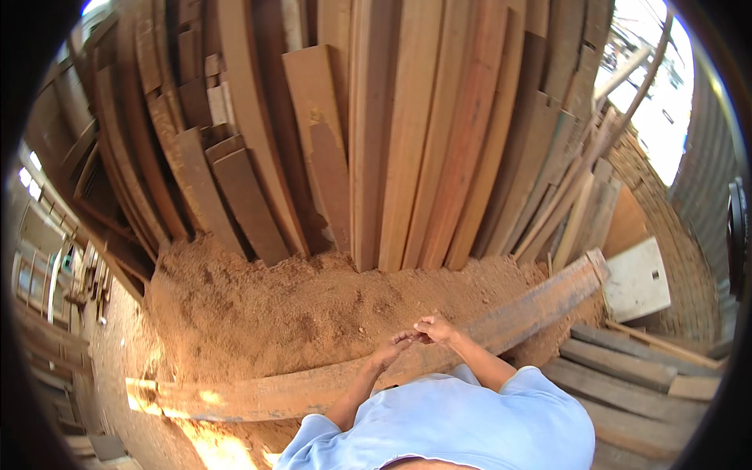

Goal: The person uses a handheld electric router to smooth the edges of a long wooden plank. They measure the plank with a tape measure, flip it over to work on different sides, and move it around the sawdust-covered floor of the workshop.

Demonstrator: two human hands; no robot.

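The sawdust heap is orange-brown, mottled with darker patches. Behind the heap, the leaning boards run from pale tan to reddish brown, streaked lengthwise with grain. Across the heap's near side, the long plank is grey-brown, perhaps only weathered or dusty. Below it, the shirt is plain light blue. Right of the heap lies a white panel.
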